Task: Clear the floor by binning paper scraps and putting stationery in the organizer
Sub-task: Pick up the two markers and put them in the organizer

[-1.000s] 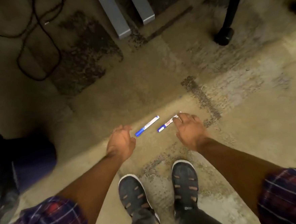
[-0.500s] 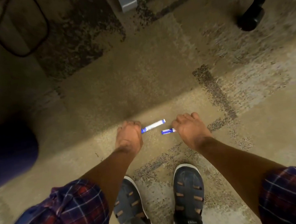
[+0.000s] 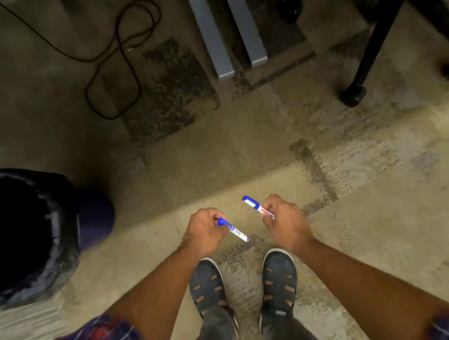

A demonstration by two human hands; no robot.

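Having lifted both markers off the carpet (image 3: 243, 147), the left hand (image 3: 203, 231) clamps one marker (image 3: 233, 229) and the right hand (image 3: 284, 218) the other marker (image 3: 258, 207), leaving, seemingly, only the organizer, out of view.

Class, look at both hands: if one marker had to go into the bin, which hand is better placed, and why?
Left. The left hand holds a marker on the side of the bin; the right hand with its marker is farther away.
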